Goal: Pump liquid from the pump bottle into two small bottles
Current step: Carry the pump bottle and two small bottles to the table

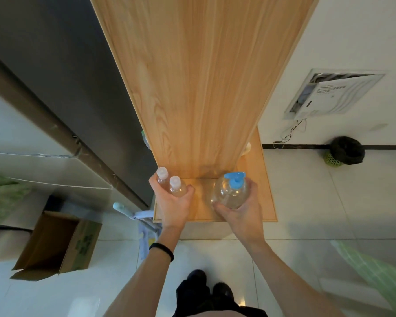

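Left hand point(173, 203) grips small bottles point(170, 183) — right hand point(238, 210) pump bottle point(230, 191).

Tall wooden cabinet point(199, 88), white tiled floor point(306, 202), dark fridge point(66, 65).

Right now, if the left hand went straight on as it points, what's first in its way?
Probably the tall wooden panel: the left hand, gripping two small bottles, points at its base. Depth is unclear.

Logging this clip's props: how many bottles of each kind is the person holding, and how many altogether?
Small bottles with white caps: 2, both held in the left hand
Pump bottle with blue pump head: 1, held in the right hand
Total: 3
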A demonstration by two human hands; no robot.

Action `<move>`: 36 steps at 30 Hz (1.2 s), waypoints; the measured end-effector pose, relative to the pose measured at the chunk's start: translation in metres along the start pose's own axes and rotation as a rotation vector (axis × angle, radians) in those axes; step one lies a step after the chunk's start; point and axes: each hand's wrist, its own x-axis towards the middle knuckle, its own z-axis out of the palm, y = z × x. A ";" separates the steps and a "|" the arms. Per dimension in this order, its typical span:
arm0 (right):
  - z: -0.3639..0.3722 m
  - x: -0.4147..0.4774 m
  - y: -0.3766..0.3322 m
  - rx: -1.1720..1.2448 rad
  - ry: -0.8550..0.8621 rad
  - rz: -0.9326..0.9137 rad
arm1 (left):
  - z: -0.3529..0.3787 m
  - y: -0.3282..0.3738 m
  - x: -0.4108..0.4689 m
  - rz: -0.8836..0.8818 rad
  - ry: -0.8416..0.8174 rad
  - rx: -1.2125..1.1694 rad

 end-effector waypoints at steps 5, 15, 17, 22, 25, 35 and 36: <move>-0.009 -0.001 -0.005 -0.038 0.003 -0.001 | -0.014 0.009 0.001 0.010 -0.104 -0.097; -0.037 -0.051 0.005 0.387 -0.102 0.179 | -0.045 0.019 -0.017 -0.320 -0.442 -0.414; -0.045 -0.068 0.011 0.459 -0.096 0.216 | -0.047 0.017 -0.024 -0.408 -0.556 -0.418; -0.066 -0.117 0.026 0.759 -0.057 0.324 | -0.047 0.007 -0.043 -0.516 -0.825 -0.293; -0.081 -0.150 0.037 0.886 0.006 0.339 | -0.040 0.001 -0.054 -0.616 -0.926 -0.177; -0.114 -0.275 0.071 0.977 0.361 0.505 | -0.007 -0.017 -0.127 -0.732 -1.285 -0.093; -0.114 -0.289 0.074 1.002 0.392 0.509 | -0.006 -0.020 -0.137 -0.732 -1.311 -0.066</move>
